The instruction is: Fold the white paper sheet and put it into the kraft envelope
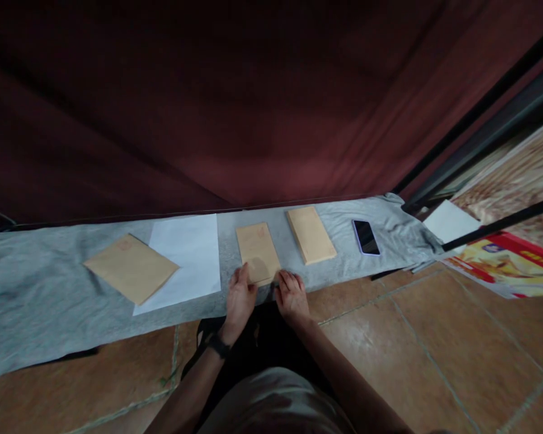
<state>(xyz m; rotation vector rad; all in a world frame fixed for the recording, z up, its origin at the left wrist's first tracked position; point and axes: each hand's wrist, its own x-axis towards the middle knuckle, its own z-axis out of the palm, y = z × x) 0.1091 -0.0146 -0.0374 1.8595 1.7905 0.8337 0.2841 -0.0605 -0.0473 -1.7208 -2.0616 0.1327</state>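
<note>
A brown paper envelope (pixel 257 248) lies in front of me on the grey cloth, its near end between my hands. My left hand (pixel 240 296) grips its near left corner, with fingertips along the edge. At the near right corner, the curled fingers of my right hand (pixel 293 296) pinch the envelope; their tips are partly hidden. To the right sits a thick stack of brown envelopes (pixel 311 234). On the left, another brown envelope (pixel 131 268) lies askew, overlapping a white sheet of paper (pixel 192 253).
A smartphone (pixel 366 237) with a purple case lies right of the stack. Grey cloth (pixel 36 289) covers the narrow table, and a dark red curtain (pixel 253 120) hangs right behind it. Black metal bars (pixel 492 108) and a colourful printed box (pixel 510 265) are at the far right.
</note>
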